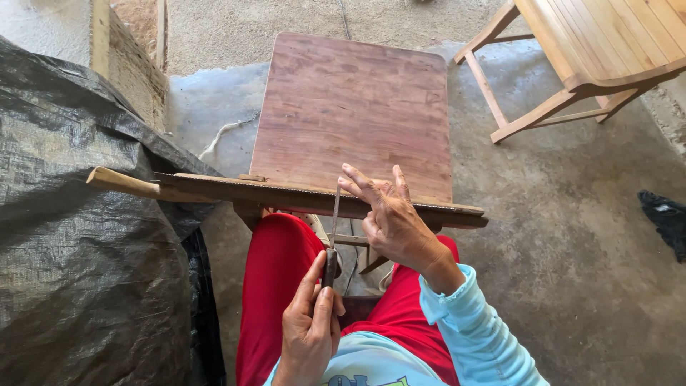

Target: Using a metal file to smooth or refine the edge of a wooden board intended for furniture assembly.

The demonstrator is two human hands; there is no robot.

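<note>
A thin metal file (334, 214) with a dark handle lies across the toothed upper edge of a long saw blade set in wooden bars (286, 191). The bars rest on the near edge of a small reddish-brown table (354, 107), and a pale wooden handle (121, 182) sticks out to the left. My left hand (307, 329) grips the file's handle above my red-trousered lap. My right hand (391, 218), in a light blue sleeve, rests on the bars. It pinches the file's far tip, and its other fingers are spread.
A black plastic sheet (78, 250) covers a bulky heap at the left. A light wooden slatted chair (593, 50) stands at the upper right on the concrete floor. A dark object (664, 214) lies at the right edge. A rough wooden block (128, 64) stands at the upper left.
</note>
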